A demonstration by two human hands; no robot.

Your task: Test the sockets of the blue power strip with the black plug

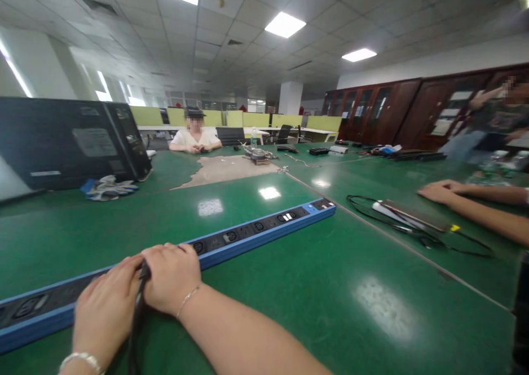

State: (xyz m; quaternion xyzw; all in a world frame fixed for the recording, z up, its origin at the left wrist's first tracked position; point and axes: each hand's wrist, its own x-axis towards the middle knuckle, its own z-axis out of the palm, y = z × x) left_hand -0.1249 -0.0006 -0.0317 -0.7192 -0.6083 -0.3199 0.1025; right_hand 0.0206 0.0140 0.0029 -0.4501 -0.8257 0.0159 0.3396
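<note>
A long blue power strip (264,233) with black sockets lies diagonally across the green table, from the lower left to the middle. My left hand (108,303) rests over its lower left part, fingers closed around the end of a black cable (135,331). Right beside it, touching, my right hand (173,273) is curled over the strip with its fingers together, also at the cable's end. The plug itself is hidden between the two hands. The cable hangs down toward me.
A black computer case (78,143) stands at the left, with gloves (108,188) before it. A person (195,135) sits across the green table (330,287). Another person's hands (444,191) rest at the right near a white-and-brown device (409,215) with black cables. A bottle (253,138) stands further back.
</note>
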